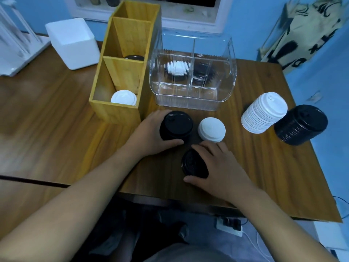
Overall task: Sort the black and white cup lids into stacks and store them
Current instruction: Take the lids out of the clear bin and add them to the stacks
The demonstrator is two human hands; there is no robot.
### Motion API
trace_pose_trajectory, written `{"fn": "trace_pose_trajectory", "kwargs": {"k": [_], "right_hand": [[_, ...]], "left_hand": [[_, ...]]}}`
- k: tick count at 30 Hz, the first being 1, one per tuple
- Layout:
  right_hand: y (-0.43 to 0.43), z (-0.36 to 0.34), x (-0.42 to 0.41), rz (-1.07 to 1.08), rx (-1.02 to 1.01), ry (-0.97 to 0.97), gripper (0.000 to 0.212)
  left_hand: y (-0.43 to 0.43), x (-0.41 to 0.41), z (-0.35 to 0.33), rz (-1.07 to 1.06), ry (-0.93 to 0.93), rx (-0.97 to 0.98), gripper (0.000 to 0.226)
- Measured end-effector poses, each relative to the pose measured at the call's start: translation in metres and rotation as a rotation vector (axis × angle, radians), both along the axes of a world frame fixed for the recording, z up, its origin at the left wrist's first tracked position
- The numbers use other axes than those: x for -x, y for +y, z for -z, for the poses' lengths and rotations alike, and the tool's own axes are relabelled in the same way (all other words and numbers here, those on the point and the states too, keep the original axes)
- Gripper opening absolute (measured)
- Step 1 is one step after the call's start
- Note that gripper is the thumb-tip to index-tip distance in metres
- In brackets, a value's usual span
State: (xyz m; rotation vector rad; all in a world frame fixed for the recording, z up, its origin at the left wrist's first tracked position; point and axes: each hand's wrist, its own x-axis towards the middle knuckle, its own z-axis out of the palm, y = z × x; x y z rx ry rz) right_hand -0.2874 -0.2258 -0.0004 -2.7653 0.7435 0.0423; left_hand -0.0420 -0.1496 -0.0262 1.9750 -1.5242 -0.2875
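Head view: left hand (149,137) grasps short black lid stack (176,125); right hand (221,171), at the stack's 5 o'clock, grips tilted black lid (194,165). White lid stack (211,129) at 3 o'clock.

You wear the one camera on your head. It looks forward and down at the bench (56,120) from above. It is close: your arms come in from the bottom corners. Your left hand (149,135), on the black lid stack (176,125), sits near the middle of the picture. Your right hand (222,167), with its black lid (194,165), is just below that. The top edge reaches the blue wall (251,25) behind the bench. The wide lens bends the sides.
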Motion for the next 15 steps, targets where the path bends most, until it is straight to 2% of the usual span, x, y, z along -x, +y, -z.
{"fn": "trace_pose_trajectory", "kwargs": {"k": [4, 8, 11, 15], "right_hand": [[-0.002, 0.002, 0.010, -0.042, -0.137, -0.095, 0.079], [-0.017, -0.025, -0.003, 0.121, -0.248, -0.304, 0.075], [-0.030, -0.044, -0.039, 0.128, -0.125, -0.397, 0.071], [-0.043, -0.038, -0.084, 0.105, -0.058, -0.304, 0.073]], "left_hand": [[-0.001, 0.001, -0.001, -0.027, 0.001, -0.012, 0.093], [-0.001, 0.002, -0.003, 0.020, 0.023, 0.028, 0.084], [-0.002, 0.000, -0.002, 0.023, 0.021, 0.044, 0.082], [-0.002, -0.002, 0.002, -0.013, 0.055, -0.011, 0.090]]}}
